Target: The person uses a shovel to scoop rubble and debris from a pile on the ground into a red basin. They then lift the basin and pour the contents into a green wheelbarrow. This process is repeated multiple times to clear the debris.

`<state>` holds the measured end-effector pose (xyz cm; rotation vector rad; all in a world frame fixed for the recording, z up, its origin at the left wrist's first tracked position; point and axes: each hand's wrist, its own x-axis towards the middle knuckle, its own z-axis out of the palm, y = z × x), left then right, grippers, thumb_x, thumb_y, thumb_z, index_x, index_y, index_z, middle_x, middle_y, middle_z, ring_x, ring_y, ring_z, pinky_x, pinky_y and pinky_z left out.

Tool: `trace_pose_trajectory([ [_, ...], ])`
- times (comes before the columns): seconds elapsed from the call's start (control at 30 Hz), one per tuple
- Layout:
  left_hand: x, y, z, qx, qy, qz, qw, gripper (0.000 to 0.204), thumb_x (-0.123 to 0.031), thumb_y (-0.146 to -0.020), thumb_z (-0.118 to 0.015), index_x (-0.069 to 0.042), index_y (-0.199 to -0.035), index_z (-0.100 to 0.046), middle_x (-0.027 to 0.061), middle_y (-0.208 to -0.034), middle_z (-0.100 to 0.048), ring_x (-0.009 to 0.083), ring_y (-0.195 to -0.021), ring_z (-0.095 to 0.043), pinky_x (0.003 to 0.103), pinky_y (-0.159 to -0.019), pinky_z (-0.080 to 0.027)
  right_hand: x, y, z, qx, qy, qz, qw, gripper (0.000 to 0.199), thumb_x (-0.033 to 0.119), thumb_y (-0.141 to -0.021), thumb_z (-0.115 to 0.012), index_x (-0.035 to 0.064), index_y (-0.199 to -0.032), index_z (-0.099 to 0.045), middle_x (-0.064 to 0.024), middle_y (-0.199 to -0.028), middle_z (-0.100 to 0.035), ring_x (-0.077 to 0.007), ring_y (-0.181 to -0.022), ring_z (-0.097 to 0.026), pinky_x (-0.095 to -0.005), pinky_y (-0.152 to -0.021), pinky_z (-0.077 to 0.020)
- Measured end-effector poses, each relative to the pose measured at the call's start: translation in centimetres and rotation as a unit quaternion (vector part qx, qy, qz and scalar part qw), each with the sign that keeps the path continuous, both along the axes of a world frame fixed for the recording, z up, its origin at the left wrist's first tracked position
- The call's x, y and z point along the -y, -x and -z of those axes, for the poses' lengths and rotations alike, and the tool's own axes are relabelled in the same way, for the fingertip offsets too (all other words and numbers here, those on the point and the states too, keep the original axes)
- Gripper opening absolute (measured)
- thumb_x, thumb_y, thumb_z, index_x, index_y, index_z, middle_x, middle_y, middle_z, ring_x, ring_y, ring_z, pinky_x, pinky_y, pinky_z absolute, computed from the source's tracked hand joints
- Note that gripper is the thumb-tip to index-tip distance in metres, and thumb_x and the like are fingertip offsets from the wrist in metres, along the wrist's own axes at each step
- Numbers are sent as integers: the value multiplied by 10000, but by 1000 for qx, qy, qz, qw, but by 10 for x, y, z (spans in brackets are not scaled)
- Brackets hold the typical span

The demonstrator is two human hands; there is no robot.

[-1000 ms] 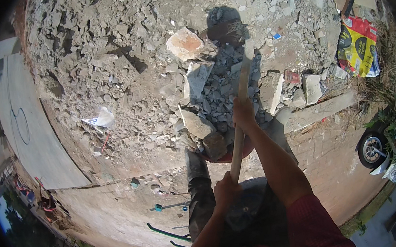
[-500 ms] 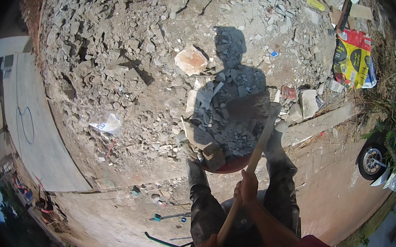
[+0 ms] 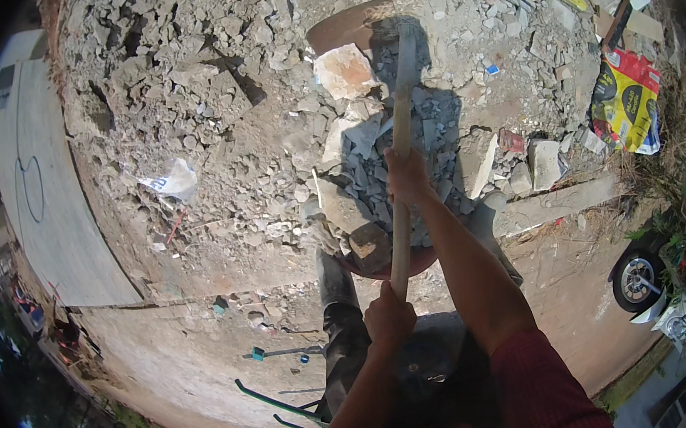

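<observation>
I hold a long wooden-handled hoe [image 3: 398, 137] with both hands. My right hand [image 3: 407, 175] grips the handle halfway up, and my left hand [image 3: 388, 316] grips its lower end. The rusty blade [image 3: 352, 25] reaches out over the grey rubble pile [image 3: 222, 101], just beyond a pale pinkish chunk [image 3: 345, 72]. A round reddish basin [image 3: 415, 263] holding broken concrete pieces sits on the ground by my feet, under the handle. My dark trouser leg [image 3: 340, 323] stands next to the basin.
A concrete slab [image 3: 44, 195] lies at the left. A white plastic bag [image 3: 176, 180] rests on the rubble. Loose bricks [image 3: 544, 163] and a yellow-and-red sack [image 3: 625, 97] are at the right, a vehicle wheel [image 3: 637, 279] lower right, green metal bars [image 3: 275, 405] near my feet.
The hoe has swung forward from beside the basin, and its blade now reaches far out over the rubble. My right arm has stretched out along the handle.
</observation>
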<state>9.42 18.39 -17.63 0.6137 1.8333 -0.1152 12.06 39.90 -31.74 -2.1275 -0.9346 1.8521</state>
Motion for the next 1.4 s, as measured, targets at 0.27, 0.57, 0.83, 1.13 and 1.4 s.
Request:
trace_pose_trajectory([
  [0.27,73,-3,-127,83,136,80,984,361,-347,-856,-658,-67,-1045,-531,247,-867,-701,451,-865,-695,555,-776,-527,141,-64,-77,41,188,120,974,251,293,-945,-628,109,-978,-461,-21,-582,-454,-154,-406,-490,-344,-355,-455],
  [0.57,119,73,-220,148,221,248,932,360,-355,-828,-647,-49,-1007,-584,240,-834,-700,443,-839,-696,545,-757,-539,315,-105,-142,1,283,298,912,203,145,-888,-652,79,-925,-464,-45,-624,-493,-174,-456,-517,-372,-420,-488],
  [0.83,113,72,-186,160,81,225,958,280,-252,-832,-656,-71,-1006,-530,216,-779,-678,458,-786,-673,555,-699,-518,218,-86,-165,19,209,369,905,220,116,-897,-645,97,-970,-439,-29,-629,-479,-160,-448,-510,-350,-389,-463],
  [1.13,-76,-43,-13,131,-120,83,981,310,-165,-757,-640,-37,-1015,-523,240,-823,-666,451,-817,-659,561,-733,-490,-39,-153,-19,-3,-43,223,974,318,389,-975,-576,87,-948,-480,-32,-647,-498,-151,-444,-494,-337,-389,-451],
  [1.4,22,4,-33,137,103,119,978,345,-175,-736,-671,-14,-1017,-552,270,-936,-676,469,-970,-642,549,-832,-488,101,-101,1,216,63,46,973,367,266,-937,-563,-91,-1017,-530,-173,-701,-625,-321,-518,-662,-428,-439,-564],
])
